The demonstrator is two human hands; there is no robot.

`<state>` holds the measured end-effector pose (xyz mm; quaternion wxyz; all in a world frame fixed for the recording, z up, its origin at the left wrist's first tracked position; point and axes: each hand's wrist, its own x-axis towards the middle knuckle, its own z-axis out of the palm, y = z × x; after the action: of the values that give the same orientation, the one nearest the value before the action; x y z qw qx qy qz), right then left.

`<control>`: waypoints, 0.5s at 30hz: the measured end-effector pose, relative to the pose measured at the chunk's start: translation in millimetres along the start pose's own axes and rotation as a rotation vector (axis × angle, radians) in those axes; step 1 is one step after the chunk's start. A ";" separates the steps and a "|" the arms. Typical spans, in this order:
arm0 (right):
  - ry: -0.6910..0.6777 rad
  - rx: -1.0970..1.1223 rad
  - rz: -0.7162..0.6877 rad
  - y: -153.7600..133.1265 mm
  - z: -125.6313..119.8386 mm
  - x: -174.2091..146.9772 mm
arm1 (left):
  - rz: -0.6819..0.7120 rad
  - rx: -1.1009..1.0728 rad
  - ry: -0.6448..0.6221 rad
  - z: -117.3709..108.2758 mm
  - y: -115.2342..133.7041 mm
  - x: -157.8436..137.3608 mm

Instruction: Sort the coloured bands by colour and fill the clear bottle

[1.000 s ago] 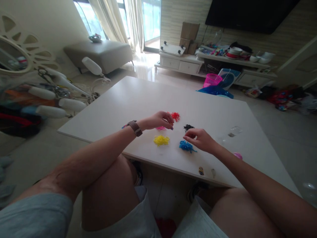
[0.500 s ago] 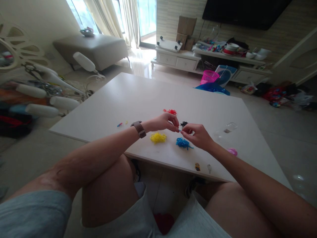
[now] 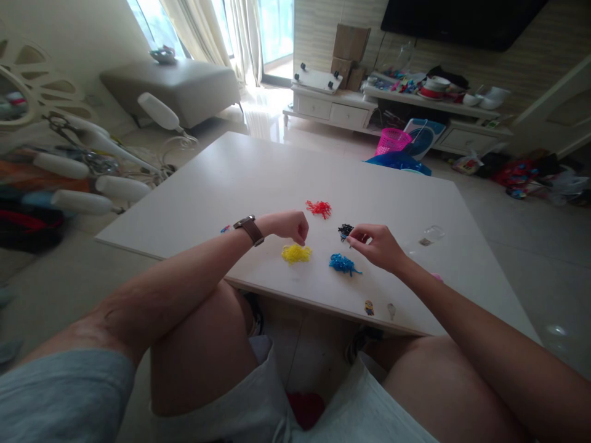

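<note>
My left hand point(image 3: 294, 226), with a brown watch point(image 3: 250, 229) on its wrist, is curled closed just above a pile of small yellow rubber bands point(image 3: 296, 254). Whether anything is inside its fingers is hidden. My right hand point(image 3: 373, 242) pinches a small blue rubber band point(image 3: 344, 236) between thumb and fingertips, right at the edge of the pile of black bands point(image 3: 345, 228). Nearer to me than that hand is a pile of blue bands point(image 3: 343, 264). Red bands point(image 3: 319, 209) form another pile farther back.
A small yellow figure piece point(image 3: 369, 307) and a clear piece point(image 3: 391, 311) lie by the near edge of the white table point(image 3: 277, 172). At right are a clear container point(image 3: 433, 234) and a pink item point(image 3: 437, 277), partly behind my forearm. Small coloured bits point(image 3: 225, 228) lie left.
My hands have parted after meeting in the middle. The left moved left, toward the yellow pile, and curled up; the right shifted slightly right, keeping a small blue band at its fingertips.
</note>
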<state>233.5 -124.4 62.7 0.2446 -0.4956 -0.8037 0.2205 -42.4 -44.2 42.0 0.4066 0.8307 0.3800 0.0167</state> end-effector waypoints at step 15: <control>-0.141 0.022 0.025 12.0 1.5 0.4 | 0.005 0.125 -0.071 2.6 -6.8 -0.6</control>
<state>240.7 -119.3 54.4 0.1901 -0.4861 -0.8101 0.2669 -46.1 -43.7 35.8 0.3670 0.8555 0.3636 -0.0357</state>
